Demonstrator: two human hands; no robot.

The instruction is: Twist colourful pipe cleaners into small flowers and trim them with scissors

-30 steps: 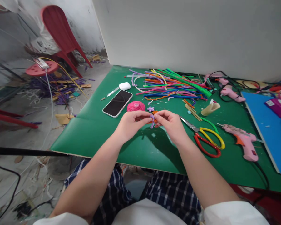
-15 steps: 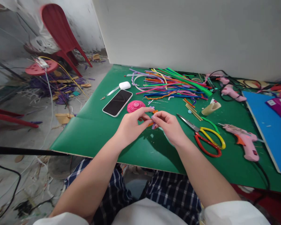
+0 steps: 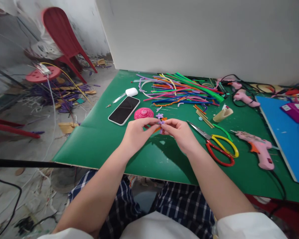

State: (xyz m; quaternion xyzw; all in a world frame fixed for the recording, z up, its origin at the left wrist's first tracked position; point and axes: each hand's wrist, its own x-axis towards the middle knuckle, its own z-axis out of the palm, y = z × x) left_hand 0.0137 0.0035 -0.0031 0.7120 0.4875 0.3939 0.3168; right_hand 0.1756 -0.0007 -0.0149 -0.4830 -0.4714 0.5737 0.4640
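Between the fingertips of my left hand point(image 3: 139, 134) and my right hand point(image 3: 179, 132) is a small purple pipe-cleaner piece point(image 3: 161, 123), pinched from both sides. Just beyond the fingers lies a purple flower shape point(image 3: 159, 116), with an orange piece point(image 3: 164, 119) beside it. A round pink coiled piece point(image 3: 144, 114) rests on the green table past my left hand. To its left is a phone point(image 3: 124, 110). Scissors point(image 3: 209, 136) with one red and one yellow handle lie right of my right hand.
Many coloured pipe cleaners point(image 3: 181, 89) are heaped at the back of the green table point(image 3: 89, 142). On the right are a pink glue gun point(image 3: 260, 146), a beige cup point(image 3: 223, 115) and a blue board point(image 3: 284, 132). A white case point(image 3: 131, 92) sits behind the phone.
The purple piece shows more between my fingertips, and the purple flower beyond them is more exposed. Both hands still pinch close together. The view has shifted slightly.
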